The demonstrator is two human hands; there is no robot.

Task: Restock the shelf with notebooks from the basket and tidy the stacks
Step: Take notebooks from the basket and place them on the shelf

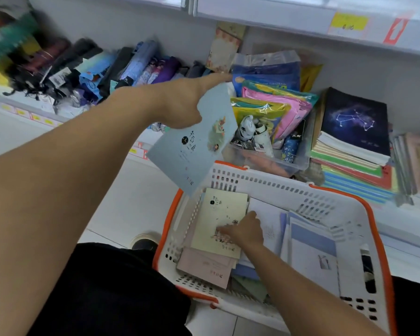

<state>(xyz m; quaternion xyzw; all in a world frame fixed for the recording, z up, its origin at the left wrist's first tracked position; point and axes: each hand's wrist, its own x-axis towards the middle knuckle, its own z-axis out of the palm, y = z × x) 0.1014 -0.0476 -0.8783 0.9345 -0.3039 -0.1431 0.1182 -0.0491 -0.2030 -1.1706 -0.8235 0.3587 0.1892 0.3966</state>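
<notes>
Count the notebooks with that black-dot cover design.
2: a blue notebook held up by the left hand, and a cream notebook in the basket under the right hand. Others may be hidden.

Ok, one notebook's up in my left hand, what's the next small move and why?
Probably carry the blue notebook in your left hand right, onto the notebook stack; it hangs above the basket, while your right hand already rests on the cream notebook.

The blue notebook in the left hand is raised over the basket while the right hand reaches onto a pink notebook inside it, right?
Not quite. In the head view the right hand rests on a pale green notebook, not a pink one. The left hand does hold the blue notebook above the basket.
</notes>
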